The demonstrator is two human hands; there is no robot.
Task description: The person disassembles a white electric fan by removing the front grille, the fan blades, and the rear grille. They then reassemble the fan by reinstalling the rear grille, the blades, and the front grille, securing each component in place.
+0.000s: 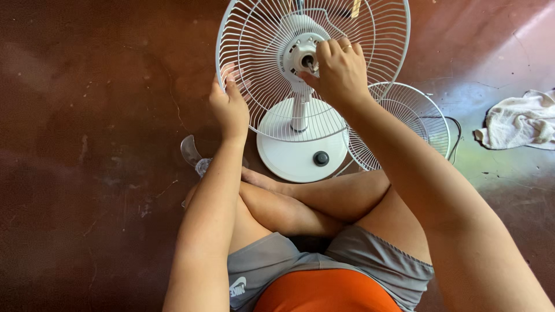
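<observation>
At upper centre of the frame a white table fan (300, 144) stands on the reddish floor (87, 144), its rear grille (260, 40) mounted. The left hand (229, 107) grips the grille's left rim, while the right hand (340, 72) pinches the motor hub (303, 58) with curled fingers. The front grille (416, 115) at right and the clear blade (193, 156) at left lie off the fan, so both appear left to fit; a white cloth (520, 121) lies far right.

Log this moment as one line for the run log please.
left hand: grips rear fan guard rim | right hand: fingers at motor hub | front guard: on floor beside base
</observation>
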